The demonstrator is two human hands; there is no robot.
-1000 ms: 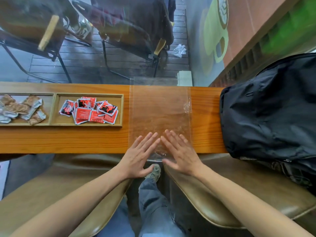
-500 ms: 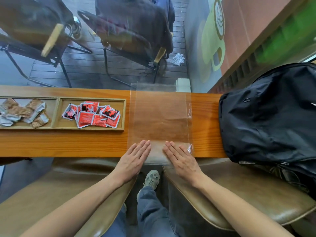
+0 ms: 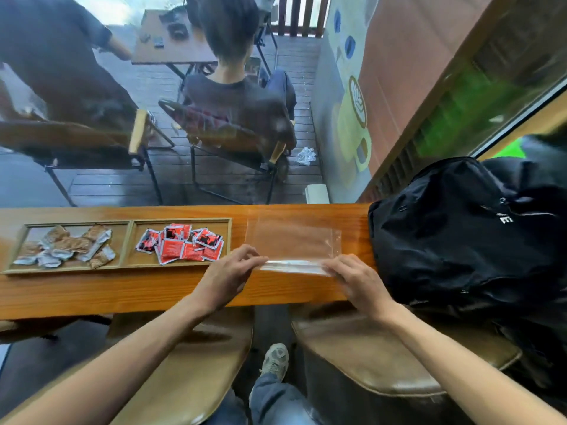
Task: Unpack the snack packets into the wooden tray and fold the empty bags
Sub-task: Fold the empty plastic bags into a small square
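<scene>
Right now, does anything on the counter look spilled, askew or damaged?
Nothing stands out. The red packets and brown packets sit inside separate compartments of the tray, none spilled. Both hands, left and right, pinch the clear bag at its fold.

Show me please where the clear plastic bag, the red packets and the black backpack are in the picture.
clear plastic bag [image 3: 293,240]: head view, on its flat middle.
red packets [image 3: 184,244]: head view, on the middle of the pile in the tray's right compartment.
black backpack [image 3: 460,234]: head view, on its front fabric.
</scene>
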